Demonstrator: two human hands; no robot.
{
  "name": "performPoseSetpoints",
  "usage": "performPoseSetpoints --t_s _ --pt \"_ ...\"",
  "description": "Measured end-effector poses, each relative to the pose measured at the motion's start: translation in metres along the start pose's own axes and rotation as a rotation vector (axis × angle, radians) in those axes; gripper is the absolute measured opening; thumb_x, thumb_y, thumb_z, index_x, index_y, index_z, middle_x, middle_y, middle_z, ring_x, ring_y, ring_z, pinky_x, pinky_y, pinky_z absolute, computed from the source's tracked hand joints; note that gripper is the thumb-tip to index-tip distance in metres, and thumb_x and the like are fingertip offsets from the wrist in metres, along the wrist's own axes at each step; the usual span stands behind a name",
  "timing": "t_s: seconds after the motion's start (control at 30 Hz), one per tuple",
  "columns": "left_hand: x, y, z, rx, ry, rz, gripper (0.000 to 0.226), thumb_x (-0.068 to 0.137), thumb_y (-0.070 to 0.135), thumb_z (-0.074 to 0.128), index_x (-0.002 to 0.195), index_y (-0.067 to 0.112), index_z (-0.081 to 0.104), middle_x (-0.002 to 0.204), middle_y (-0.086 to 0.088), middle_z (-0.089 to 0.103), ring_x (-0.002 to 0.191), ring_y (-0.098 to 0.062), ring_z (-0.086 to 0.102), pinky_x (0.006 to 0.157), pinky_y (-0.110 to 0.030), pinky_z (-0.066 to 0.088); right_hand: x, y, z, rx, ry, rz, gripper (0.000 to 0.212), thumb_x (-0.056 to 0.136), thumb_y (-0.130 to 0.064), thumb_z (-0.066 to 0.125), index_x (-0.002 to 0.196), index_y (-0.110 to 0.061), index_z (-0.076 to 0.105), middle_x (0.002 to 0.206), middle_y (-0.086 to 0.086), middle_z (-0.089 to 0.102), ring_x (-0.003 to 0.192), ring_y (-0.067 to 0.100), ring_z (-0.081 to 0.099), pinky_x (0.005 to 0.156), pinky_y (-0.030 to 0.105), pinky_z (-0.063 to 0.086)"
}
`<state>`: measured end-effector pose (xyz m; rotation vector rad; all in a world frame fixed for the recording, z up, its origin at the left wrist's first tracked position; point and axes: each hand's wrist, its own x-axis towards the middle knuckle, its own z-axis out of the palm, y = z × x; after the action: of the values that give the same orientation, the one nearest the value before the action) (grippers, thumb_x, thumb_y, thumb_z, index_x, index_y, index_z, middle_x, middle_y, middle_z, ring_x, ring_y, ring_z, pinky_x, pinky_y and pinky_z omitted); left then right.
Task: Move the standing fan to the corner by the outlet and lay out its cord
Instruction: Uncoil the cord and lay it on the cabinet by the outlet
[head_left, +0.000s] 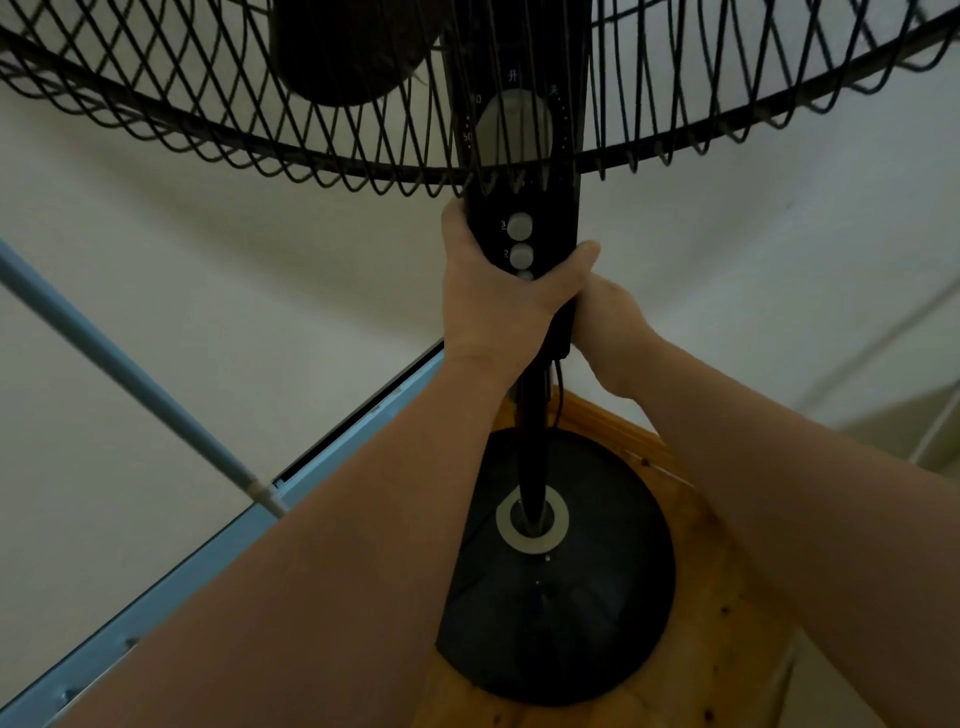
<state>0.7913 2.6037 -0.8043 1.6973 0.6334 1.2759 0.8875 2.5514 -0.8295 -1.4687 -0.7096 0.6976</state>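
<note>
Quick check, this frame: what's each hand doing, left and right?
Left hand: grips the fan column at the speed buttons.
Right hand: grips the same column just below.

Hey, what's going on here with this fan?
A person holds the standing fan by its control column with both hands. The left hand wraps round the button panel, and the right hand grips just below, behind the pole. The round base is over a wooden floor near white walls. No outlet is in view.

Dim, flat indoor light, soft grainy detail, wide-angle bending at edges (top grille especially)
</note>
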Motion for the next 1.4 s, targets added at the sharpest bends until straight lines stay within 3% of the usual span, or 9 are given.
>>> performPoseSetpoints --t_s 0.2,0.33,0.53,0.63,0.83,0.9,0.97,1.27,1.4 --pt "-0.001 0.001 -0.002 0.018 -0.015 0.002 0.077 0.063 0.037 0.09 0.124 0.026 0.043 0.101 0.018 0.062 0.094 0.004 0.064 0.073 -0.014 0.056 -0.02 0.026 -0.009 -0.32 -0.023 0.013 0.037 0.106 -0.031 0.034 0.091 -0.019 0.066 0.081 0.003 0.066 0.066 0.014 0.058 0.07 0.035 0.05" --pt "-0.002 0.003 -0.002 0.015 -0.04 -0.018 0.079 0.064 0.037 0.09 0.127 0.026 0.043 0.104 0.02 0.061 0.095 0.007 0.062 0.073 -0.012 0.054 -0.048 0.052 -0.008 -0.264 0.065 0.028 0.027 0.105 -0.023 0.042 0.095 -0.018 0.066 0.065 0.0 0.061 0.048 0.002 0.054 0.048 0.014 0.043" --pt "-0.004 0.015 -0.009 0.067 -0.099 -0.116 0.09 0.065 0.044 0.09 0.137 0.026 0.04 0.107 0.026 0.058 0.095 0.017 0.057 0.069 0.0 0.046 -0.094 0.063 -0.001 -0.204 0.08 0.135 0.02 0.105 -0.022 0.045 0.098 -0.024 0.064 0.08 -0.003 0.067 0.063 -0.003 0.061 0.061 0.013 0.048" --pt "-0.009 0.026 -0.02 0.076 -0.184 -0.227 0.083 0.07 0.043 0.087 0.137 0.027 0.041 0.11 0.023 0.059 0.096 0.011 0.059 0.072 -0.007 0.051 -0.115 0.056 -0.008 -0.149 0.096 0.201 0.019 0.103 -0.017 0.049 0.096 -0.026 0.065 0.088 -0.003 0.07 0.068 -0.008 0.063 0.057 0.005 0.045" --pt "-0.095 0.017 -0.034 0.075 -0.151 -0.61 0.009 0.099 0.031 0.053 0.099 0.04 0.05 0.101 -0.007 0.068 0.08 -0.005 0.065 0.068 -0.022 0.054 -0.152 0.025 -0.017 -0.062 0.085 0.183 0.037 0.1 -0.01 0.05 0.084 -0.033 0.075 0.093 -0.003 0.075 0.092 0.014 0.069 0.086 0.028 0.055" --pt "-0.125 0.016 -0.034 0.091 -0.27 -0.734 0.021 0.102 0.033 0.044 0.113 0.028 0.061 0.108 -0.01 0.069 0.097 -0.023 0.066 0.087 -0.04 0.055 -0.159 0.013 -0.016 -0.027 0.056 0.182 0.035 0.1 -0.009 0.05 0.087 -0.028 0.077 0.095 0.0 0.076 0.095 0.018 0.071 0.088 0.034 0.057" --pt "-0.15 0.025 -0.035 0.044 -0.362 -0.786 0.027 0.103 0.04 0.042 0.103 0.034 0.068 0.101 0.004 0.072 0.099 -0.016 0.066 0.087 -0.032 0.053 -0.165 0.0 -0.016 0.011 0.077 0.22 0.029 0.099 -0.007 0.053 0.089 -0.022 0.076 0.095 0.005 0.077 0.098 0.024 0.071 0.091 0.039 0.058" --pt "-0.179 0.084 -0.038 0.172 -0.52 -0.626 0.025 0.097 0.008 0.042 0.111 0.016 0.061 0.086 -0.004 0.06 0.067 -0.014 0.055 0.057 -0.028 0.044 -0.195 -0.049 -0.021 -0.065 0.083 0.258 0.021 0.094 -0.009 0.058 0.088 -0.016 0.076 0.091 0.012 0.075 0.098 0.03 0.07 0.096 0.047 0.055" --pt "-0.191 0.108 -0.039 0.129 -0.527 -0.622 0.026 0.103 0.016 0.047 0.126 0.012 0.061 0.094 0.014 0.057 0.083 0.0 0.057 0.074 -0.018 0.05 -0.216 -0.066 -0.026 -0.104 0.044 0.234 0.021 0.096 -0.01 0.056 0.091 -0.018 0.075 0.096 0.012 0.076 0.1 0.029 0.069 0.093 0.041 0.056"
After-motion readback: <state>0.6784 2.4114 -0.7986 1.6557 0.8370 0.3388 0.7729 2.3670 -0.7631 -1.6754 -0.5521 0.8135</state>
